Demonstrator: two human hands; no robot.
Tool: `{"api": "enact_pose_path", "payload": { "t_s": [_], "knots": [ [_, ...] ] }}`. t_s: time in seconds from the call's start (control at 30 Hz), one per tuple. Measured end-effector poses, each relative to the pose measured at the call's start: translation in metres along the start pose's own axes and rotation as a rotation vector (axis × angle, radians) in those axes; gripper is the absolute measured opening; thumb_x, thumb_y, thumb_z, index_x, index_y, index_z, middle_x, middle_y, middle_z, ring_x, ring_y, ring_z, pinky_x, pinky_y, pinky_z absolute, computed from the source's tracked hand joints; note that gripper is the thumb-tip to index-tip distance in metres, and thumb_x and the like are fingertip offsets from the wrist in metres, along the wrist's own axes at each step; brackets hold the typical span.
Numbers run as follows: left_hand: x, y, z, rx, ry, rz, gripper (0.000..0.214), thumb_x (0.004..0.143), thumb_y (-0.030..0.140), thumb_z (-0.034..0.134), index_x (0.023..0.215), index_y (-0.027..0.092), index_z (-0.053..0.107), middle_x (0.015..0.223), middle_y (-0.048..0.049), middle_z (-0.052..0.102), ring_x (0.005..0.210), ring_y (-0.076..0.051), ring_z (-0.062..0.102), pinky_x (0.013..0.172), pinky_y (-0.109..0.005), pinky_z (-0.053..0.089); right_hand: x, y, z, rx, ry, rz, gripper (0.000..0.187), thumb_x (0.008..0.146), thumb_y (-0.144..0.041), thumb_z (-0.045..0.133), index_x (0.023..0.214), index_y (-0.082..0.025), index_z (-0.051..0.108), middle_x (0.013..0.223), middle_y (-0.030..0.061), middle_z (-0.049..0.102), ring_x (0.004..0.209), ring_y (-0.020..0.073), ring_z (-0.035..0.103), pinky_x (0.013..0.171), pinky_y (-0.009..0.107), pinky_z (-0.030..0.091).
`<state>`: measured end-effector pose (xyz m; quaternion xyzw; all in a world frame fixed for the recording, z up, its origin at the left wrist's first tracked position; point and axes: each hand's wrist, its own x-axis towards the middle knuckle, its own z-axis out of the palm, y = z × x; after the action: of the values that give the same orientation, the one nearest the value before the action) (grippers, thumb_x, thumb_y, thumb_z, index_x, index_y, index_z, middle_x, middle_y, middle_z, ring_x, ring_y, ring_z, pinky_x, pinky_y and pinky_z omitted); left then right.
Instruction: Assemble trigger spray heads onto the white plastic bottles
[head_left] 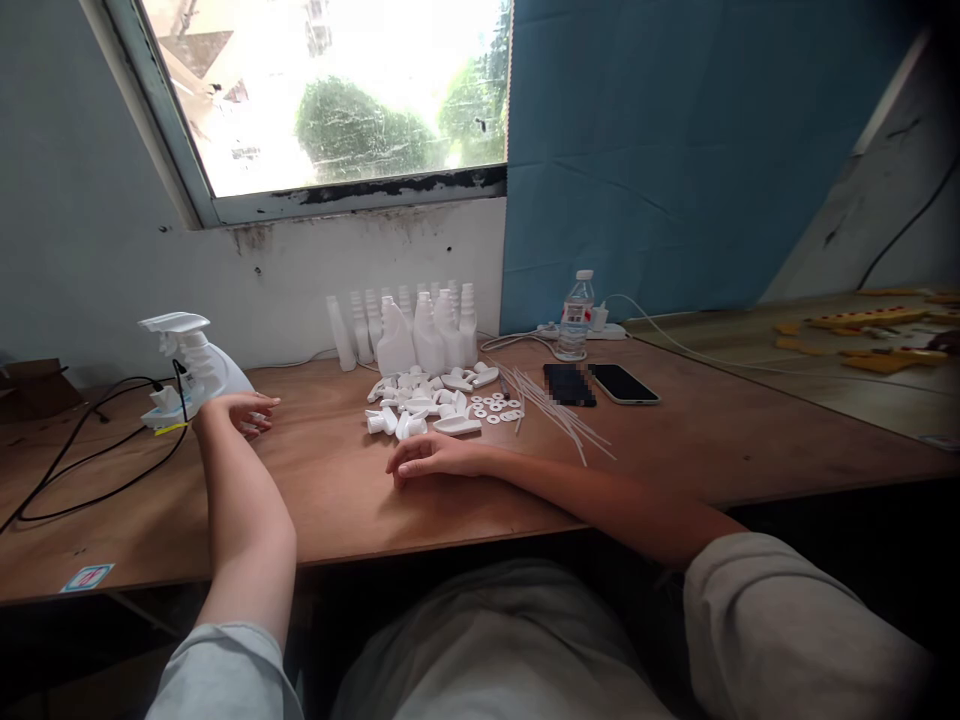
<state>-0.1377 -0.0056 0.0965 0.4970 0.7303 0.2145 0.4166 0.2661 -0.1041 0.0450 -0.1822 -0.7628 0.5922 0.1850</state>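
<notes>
My left hand [241, 408] is at the left, in front of the lower part of a white spray bottle [219, 368] with its trigger head [178, 330] fitted. Its fingers stretch to the right, apart; whether the hand touches the bottle I cannot tell. My right hand [435, 456] rests on the tabletop, fingers loosely bent and holding nothing. Just beyond it lies a heap of white trigger sprayer heads [420, 400]. Small white ring washers [495, 408] and thin white tubes [559, 415] are spread to the right of the heap.
Several white bottles without heads [396, 340] stand by the wall. At the back right are a water bottle [576, 325], a power strip [611, 331], a phone [625, 384] and a dark, partly blurred item [568, 384]. Black cables [90, 492] trail across the left of the wooden table [337, 520].
</notes>
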Motion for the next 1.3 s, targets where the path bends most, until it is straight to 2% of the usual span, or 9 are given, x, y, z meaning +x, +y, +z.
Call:
{"api": "enact_pose_path", "payload": {
  "t_s": [0.2, 0.3, 0.4, 0.5, 0.63, 0.73, 0.87, 1.13, 1.3],
  "knots": [
    [0.012, 0.005, 0.002, 0.058, -0.03, 0.02, 0.083, 0.025, 0.057, 0.085, 0.09, 0.017, 0.052, 0.12, -0.0189, 0.058, 0.091, -0.026, 0.065, 0.067, -0.029, 0.053, -0.001, -0.001, -0.001, -0.008, -0.002, -0.001, 0.045, 0.077, -0.051, 0.069, 0.101, -0.013, 0.066, 0.087, 0.0047, 0.068, 0.089, 0.0149, 0.063, 0.089, 0.028, 0.046],
    [0.021, 0.011, 0.016, 0.126, -0.011, 0.068, 0.073, 0.035, 0.057, 0.084, 0.089, 0.016, 0.056, 0.109, -0.0168, 0.064, 0.082, -0.024, 0.066, 0.066, -0.029, 0.052, -0.001, -0.001, -0.001, -0.018, -0.005, -0.004, 0.045, 0.077, -0.051, 0.069, 0.101, -0.013, 0.066, 0.087, 0.0049, 0.068, 0.089, 0.015, 0.063, 0.089, 0.028, 0.046],
    [0.033, 0.018, 0.05, 0.353, 0.212, 0.186, 0.047, 0.06, 0.049, 0.075, 0.088, 0.013, 0.062, 0.098, -0.0165, 0.068, 0.084, -0.027, 0.066, 0.071, -0.033, 0.051, -0.001, 0.001, 0.001, -0.033, 0.006, -0.015, 0.045, 0.078, -0.052, 0.068, 0.101, -0.013, 0.065, 0.086, 0.0052, 0.068, 0.088, 0.0147, 0.064, 0.087, 0.027, 0.046],
    [0.047, 0.023, 0.093, 0.444, 0.44, 0.271, 0.03, 0.076, 0.035, 0.06, 0.098, 0.015, 0.063, 0.115, -0.0186, 0.064, 0.107, -0.034, 0.06, 0.086, -0.04, 0.047, 0.0, 0.003, 0.0, -0.101, 0.042, -0.058, 0.043, 0.08, -0.052, 0.065, 0.097, -0.012, 0.066, 0.082, 0.0055, 0.068, 0.081, 0.0147, 0.064, 0.08, 0.026, 0.049],
    [0.059, 0.026, 0.131, 0.468, 0.534, 0.337, 0.027, 0.082, 0.025, 0.049, 0.102, 0.016, 0.064, 0.116, -0.0205, 0.063, 0.111, -0.036, 0.057, 0.091, -0.046, 0.042, -0.004, 0.002, -0.028, -0.5, 0.181, -0.183, 0.038, 0.088, -0.048, 0.055, 0.084, -0.012, 0.067, 0.071, 0.0045, 0.067, 0.061, 0.0122, 0.06, 0.061, 0.023, 0.045],
    [0.057, 0.028, 0.145, 0.425, 0.48, 0.447, 0.025, 0.082, 0.029, 0.05, 0.098, 0.018, 0.067, 0.108, -0.0148, 0.068, 0.104, -0.032, 0.061, 0.088, -0.039, 0.044, -0.018, 0.002, -0.07, -1.045, 0.393, -0.246, 0.032, 0.09, -0.039, 0.052, 0.076, -0.015, 0.068, 0.065, 0.0041, 0.066, 0.056, 0.0111, 0.053, 0.059, 0.023, 0.038],
    [0.045, 0.029, 0.162, 0.295, 0.373, 0.6, 0.045, 0.09, 0.048, 0.037, 0.092, 0.016, 0.067, 0.092, -0.0106, 0.071, 0.087, -0.024, 0.064, 0.081, -0.031, 0.046, -0.046, 0.01, -0.126, -1.401, 0.511, -0.06, 0.029, 0.09, -0.029, 0.05, 0.071, -0.016, 0.068, 0.068, 0.0076, 0.067, 0.06, 0.0147, 0.056, 0.058, 0.024, 0.033],
    [0.027, 0.029, 0.17, 0.205, 0.019, 0.775, 0.068, 0.078, 0.073, 0.045, 0.1, 0.013, 0.067, 0.098, -0.0081, 0.069, 0.086, -0.021, 0.061, 0.076, -0.027, 0.045, -0.07, 0.041, -0.163, -1.216, 0.386, 0.114, 0.024, 0.081, -0.023, 0.059, 0.099, -0.016, 0.072, 0.095, 0.009, 0.07, 0.081, 0.0183, 0.063, 0.072, 0.024, 0.044],
    [0.027, 0.035, 0.163, 0.155, -0.14, 0.754, 0.063, 0.075, 0.069, 0.055, 0.1, 0.012, 0.067, 0.101, -0.0084, 0.068, 0.092, -0.023, 0.06, 0.082, -0.029, 0.044, -0.06, 0.058, -0.162, -1.112, 0.527, 0.079, 0.019, 0.079, -0.018, 0.059, 0.091, -0.013, 0.073, 0.091, 0.0097, 0.069, 0.084, 0.0197, 0.063, 0.078, 0.027, 0.046]
  ]
}}
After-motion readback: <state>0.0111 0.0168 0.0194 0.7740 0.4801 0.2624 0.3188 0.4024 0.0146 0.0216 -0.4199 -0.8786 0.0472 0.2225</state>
